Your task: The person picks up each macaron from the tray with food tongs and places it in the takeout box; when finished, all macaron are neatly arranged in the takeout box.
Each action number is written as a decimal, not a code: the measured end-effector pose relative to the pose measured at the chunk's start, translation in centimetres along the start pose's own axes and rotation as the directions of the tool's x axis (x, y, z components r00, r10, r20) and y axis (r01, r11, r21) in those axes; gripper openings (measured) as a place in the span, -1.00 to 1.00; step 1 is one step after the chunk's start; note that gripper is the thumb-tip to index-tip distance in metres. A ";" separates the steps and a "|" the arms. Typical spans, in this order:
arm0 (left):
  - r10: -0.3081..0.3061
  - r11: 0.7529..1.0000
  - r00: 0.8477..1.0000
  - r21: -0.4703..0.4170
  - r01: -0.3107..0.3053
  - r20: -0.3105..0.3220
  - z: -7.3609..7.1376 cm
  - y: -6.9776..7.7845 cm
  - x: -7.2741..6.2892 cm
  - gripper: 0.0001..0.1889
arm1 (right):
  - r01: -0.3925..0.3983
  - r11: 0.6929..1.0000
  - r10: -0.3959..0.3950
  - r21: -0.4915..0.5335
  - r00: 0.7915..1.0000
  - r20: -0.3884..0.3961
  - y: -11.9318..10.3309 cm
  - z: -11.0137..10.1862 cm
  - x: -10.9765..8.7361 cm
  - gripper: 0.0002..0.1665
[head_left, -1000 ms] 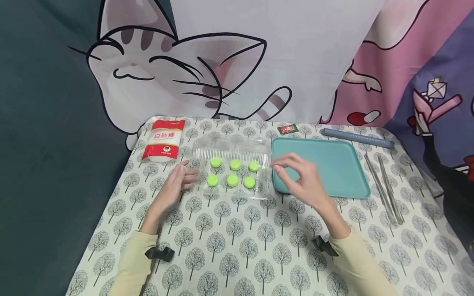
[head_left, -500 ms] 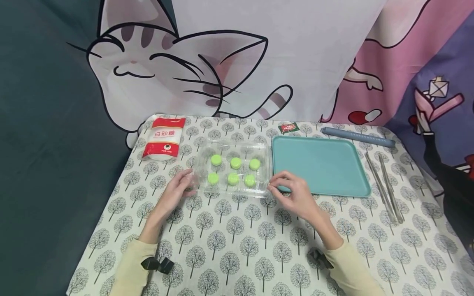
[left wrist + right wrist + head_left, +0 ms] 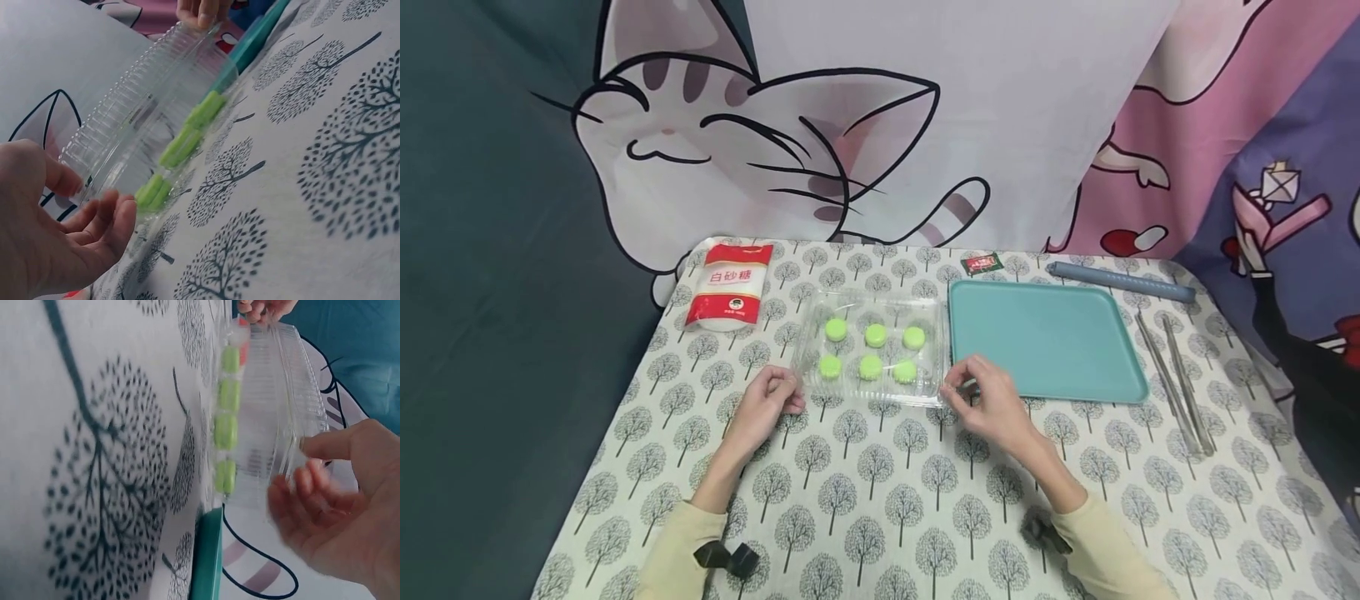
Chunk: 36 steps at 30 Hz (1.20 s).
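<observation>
A clear plastic clamshell box (image 3: 887, 398) stands mid-table with its ridged lid down over it. Through the plastic show several light-green macarons (image 3: 870, 367) in two rows. At the front left corner my left hand (image 3: 763, 400) pinches the rim; in the left wrist view its thumb is above the edge and its curled fingers (image 3: 119, 228) below. My right hand (image 3: 992, 404) grips the front right corner likewise, its thumb (image 3: 331, 445) on the rim and its fingers bent beneath in the right wrist view.
Right of the box lies a teal tray (image 3: 1045, 342), close to its side. A red and white bag (image 3: 730, 283) is at the back left. Farther back are a small red-green packet (image 3: 982, 264) and a grey-blue rod (image 3: 1120, 282). Metal tongs (image 3: 1176, 387) lie at the right.
The lid, raised at the back one second ago, now lies over the box. Both hands have moved toward me to the front corners, their fingers closing on the rim.
</observation>
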State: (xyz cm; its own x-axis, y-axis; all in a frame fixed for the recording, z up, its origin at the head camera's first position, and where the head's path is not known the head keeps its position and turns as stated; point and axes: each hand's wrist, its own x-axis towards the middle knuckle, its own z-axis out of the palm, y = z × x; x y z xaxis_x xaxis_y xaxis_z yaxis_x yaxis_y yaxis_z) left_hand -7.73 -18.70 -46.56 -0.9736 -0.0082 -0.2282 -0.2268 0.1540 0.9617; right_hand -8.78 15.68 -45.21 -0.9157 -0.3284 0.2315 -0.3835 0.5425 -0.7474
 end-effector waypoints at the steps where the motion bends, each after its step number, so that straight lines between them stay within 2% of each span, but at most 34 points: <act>1: -0.001 1.000 1.000 -0.004 0.001 -0.005 0.1 0.0 0.0 -0.77 | -0.050 0.999 0.050 0.019 0.999 0.016 0.0 0.0 0.0 -0.77; 4: 0.001 0.999 1.000 -0.034 -0.001 -0.002 0.4 0.1 -0.1 -0.83 | -0.178 0.981 0.172 0.076 0.981 0.086 -0.1 0.0 0.0 -0.55; 8: -0.008 0.994 1.000 -0.108 0.011 0.021 0.7 0.1 -0.1 -0.87 | -0.317 0.933 0.279 0.172 0.937 0.211 -0.2 -0.1 0.1 -0.39; 12: -0.017 0.988 1.000 -0.154 0.020 0.021 1.0 0.0 -0.3 -0.91 | -0.432 0.856 0.333 0.284 0.881 0.335 -0.1 -0.2 -0.1 -0.42; 16: -0.018 0.984 1.000 -0.175 0.017 0.000 1.2 -0.1 -0.5 -0.93 | -0.490 0.803 0.350 0.338 0.848 0.398 0.0 -0.1 -0.2 -0.54; 22: -0.026 0.983 1.000 -0.181 0.024 -0.012 1.3 0.0 -0.5 -0.94 | -0.501 0.784 0.363 0.366 0.849 0.384 0.1 0.0 0.1 -0.65; 36: -0.046 0.972 0.999 -0.229 0.045 0.002 1.4 -0.1 -0.5 -0.89 | -0.494 0.800 0.363 0.341 0.850 0.382 0.3 -0.1 0.5 -0.76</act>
State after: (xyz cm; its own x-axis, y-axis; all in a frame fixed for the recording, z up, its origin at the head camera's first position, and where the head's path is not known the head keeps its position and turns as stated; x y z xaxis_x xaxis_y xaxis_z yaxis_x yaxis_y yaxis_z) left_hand -7.15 -17.35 -46.72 -0.9621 -0.0133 -0.2724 -0.2707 -0.0768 0.9596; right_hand -9.40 15.81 -45.25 -0.8718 -0.3776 -0.3119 0.1869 0.3321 -0.9245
